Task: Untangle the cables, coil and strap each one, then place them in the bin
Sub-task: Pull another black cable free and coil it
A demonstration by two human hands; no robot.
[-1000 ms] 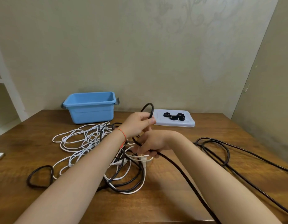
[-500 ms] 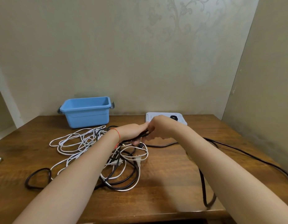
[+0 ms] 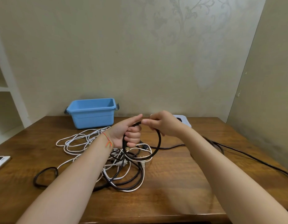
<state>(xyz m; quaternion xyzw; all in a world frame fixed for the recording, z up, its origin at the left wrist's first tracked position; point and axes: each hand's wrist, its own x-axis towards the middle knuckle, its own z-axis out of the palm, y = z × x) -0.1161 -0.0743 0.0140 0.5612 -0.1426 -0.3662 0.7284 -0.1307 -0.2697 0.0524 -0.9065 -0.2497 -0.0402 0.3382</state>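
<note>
white tray [image 3: 187, 122]: mostly hidden behind the right hand [image 3: 164, 124]; the dark items on it cannot be told.
phone [image 3: 0, 161]: cut off by the left edge.
black cable [image 3: 253, 158]: leaves the picture at the right edge.

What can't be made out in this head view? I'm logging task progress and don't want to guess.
- Straps on the white tray: mostly hidden behind the right hand.
- Black cable: its far end runs off the right edge.
- Cable count in the tangle: overlapping strands and the left forearm hide it.
- Blue bin: its floor is hidden by the near wall.
- Phone: cut by the left edge.
</note>
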